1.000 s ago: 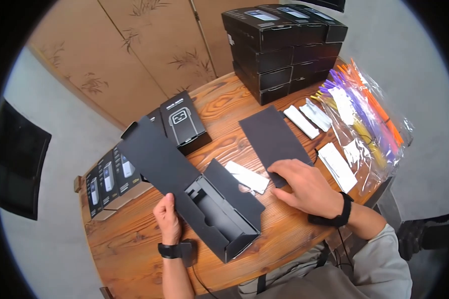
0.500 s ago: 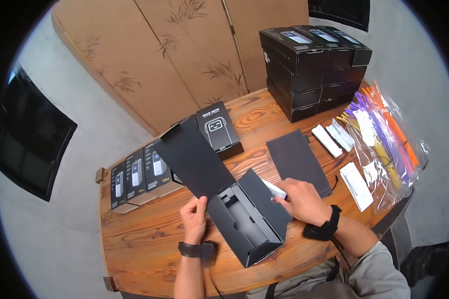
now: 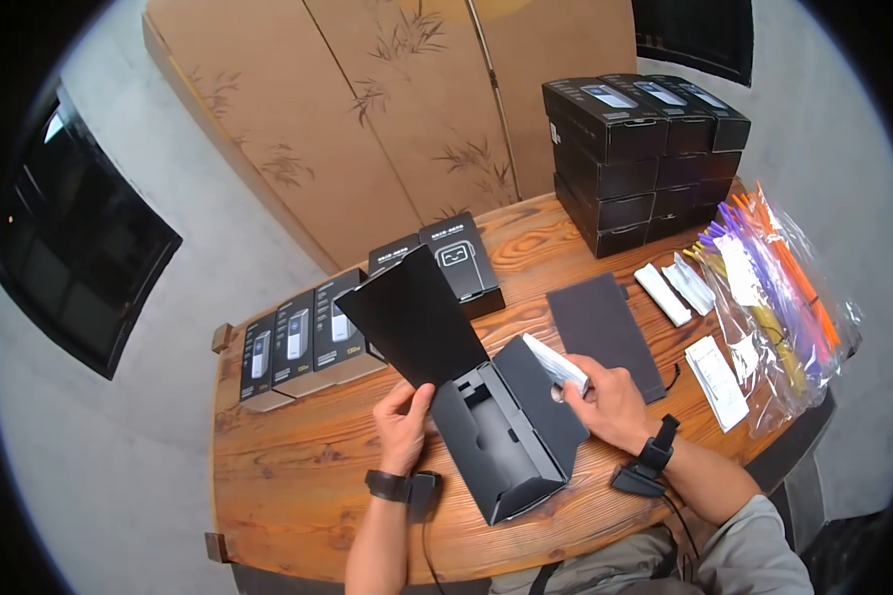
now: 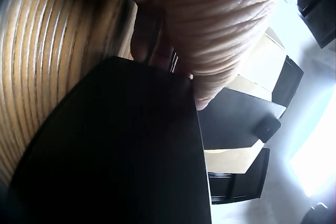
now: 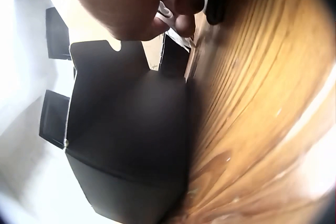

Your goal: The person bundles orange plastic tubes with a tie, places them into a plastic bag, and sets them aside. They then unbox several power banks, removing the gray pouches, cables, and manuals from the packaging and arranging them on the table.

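An open black cardboard box [image 3: 454,428] lies tilted near the table's front, its long lid [image 3: 417,312] raised and its hollow inside showing. My left hand [image 3: 402,428] pinches the box's left side flap between thumb and fingers; in the left wrist view, this hand [image 4: 220,29] is at the edge of a black panel [image 4: 121,140]. On the other side, my right hand [image 3: 610,405] pinches a slim white folded paper [image 3: 554,361] beside the right flap [image 3: 528,382]. Curled fingers of the right hand [image 5: 181,3] show in the right wrist view, partly in shadow.
A flat dark sheet [image 3: 605,332] lies beyond my right hand. Right of it are white packets [image 3: 662,295], white papers [image 3: 716,384] and a clear bag of coloured sticks [image 3: 769,288]. Black boxes stand stacked [image 3: 625,178] at the back right; more boxes [image 3: 298,342] line the left edge.
My right hand has gone from the dark sheet's near edge to the white paper and raised it beside the box. The left hand still holds the flap; the head view has shifted.
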Motion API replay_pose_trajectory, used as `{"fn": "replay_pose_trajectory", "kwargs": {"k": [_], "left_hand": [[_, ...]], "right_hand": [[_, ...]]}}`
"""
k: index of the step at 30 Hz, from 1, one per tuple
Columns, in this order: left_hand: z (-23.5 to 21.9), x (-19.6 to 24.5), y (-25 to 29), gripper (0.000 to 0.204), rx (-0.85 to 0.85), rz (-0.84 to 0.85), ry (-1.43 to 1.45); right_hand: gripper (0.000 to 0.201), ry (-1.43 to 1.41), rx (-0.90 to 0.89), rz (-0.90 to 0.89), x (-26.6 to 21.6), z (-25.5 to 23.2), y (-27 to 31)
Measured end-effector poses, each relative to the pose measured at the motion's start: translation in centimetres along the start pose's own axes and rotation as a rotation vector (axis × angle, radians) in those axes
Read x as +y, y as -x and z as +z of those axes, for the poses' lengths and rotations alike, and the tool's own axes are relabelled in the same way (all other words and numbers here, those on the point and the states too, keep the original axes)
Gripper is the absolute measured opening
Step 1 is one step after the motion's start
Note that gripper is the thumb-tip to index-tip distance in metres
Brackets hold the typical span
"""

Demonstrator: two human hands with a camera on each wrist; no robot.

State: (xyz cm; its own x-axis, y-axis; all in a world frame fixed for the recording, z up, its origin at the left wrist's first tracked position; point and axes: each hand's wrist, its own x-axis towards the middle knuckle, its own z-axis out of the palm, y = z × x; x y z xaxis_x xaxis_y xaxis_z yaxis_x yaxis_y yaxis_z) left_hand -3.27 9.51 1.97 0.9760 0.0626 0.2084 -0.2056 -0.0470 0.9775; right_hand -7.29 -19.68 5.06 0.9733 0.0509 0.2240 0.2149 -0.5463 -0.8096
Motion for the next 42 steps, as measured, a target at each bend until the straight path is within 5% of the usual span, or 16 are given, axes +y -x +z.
{"fn": "replay_pose_trajectory", "kwargs": {"k": [5, 9, 18, 21, 24, 28, 31, 40, 42], "left_hand": [[0.0, 0.0, 0.0, 0.014, -0.013, 0.033, 0.004], [0.0, -0.2, 0.0, 0.013, -0.01, 0.039, 0.047], [-1.3, -2.3, -0.1, 0.008, -0.033, 0.052, 0.029], [-1.0, -1.7, 0.1, 0.009, -0.037, 0.027, 0.038], [-1.0, -1.5, 0.1, 0.012, -0.054, 0.017, 0.009], [-0.3, -0.7, 0.0, 0.02, -0.087, 0.117, 0.05], [-0.3, -0.2, 0.1, 0.028, -0.12, 0.129, 0.013], [-0.9, -0.3, -0.1, 0.027, -0.208, 0.251, -0.069], [-0.4, 0.0, 0.1, 0.026, -0.166, 0.133, 0.011]], "right_hand": [[0.024, 0.387, 0.088, -0.085, 0.3, -1.3, -0.2], [0.022, 0.462, 0.101, -0.069, 0.2, -1.4, -0.1], [0.023, 0.357, 0.301, -0.36, -0.4, -1.3, -0.3], [0.019, 0.185, 0.26, -0.456, -0.5, -1.4, -0.5], [0.015, 0.016, 0.051, -0.274, -1.3, -1.4, 0.3], [0.017, -0.134, 0.001, -0.272, -1.7, -1.0, 0.6], [0.021, -0.177, -0.068, -0.381, -2.1, -1.0, 0.6], [0.066, -0.222, -0.37, -0.469, -1.4, -0.7, 0.7], [0.075, -0.252, -0.417, -0.472, -1.8, -1.0, 0.7]]}}
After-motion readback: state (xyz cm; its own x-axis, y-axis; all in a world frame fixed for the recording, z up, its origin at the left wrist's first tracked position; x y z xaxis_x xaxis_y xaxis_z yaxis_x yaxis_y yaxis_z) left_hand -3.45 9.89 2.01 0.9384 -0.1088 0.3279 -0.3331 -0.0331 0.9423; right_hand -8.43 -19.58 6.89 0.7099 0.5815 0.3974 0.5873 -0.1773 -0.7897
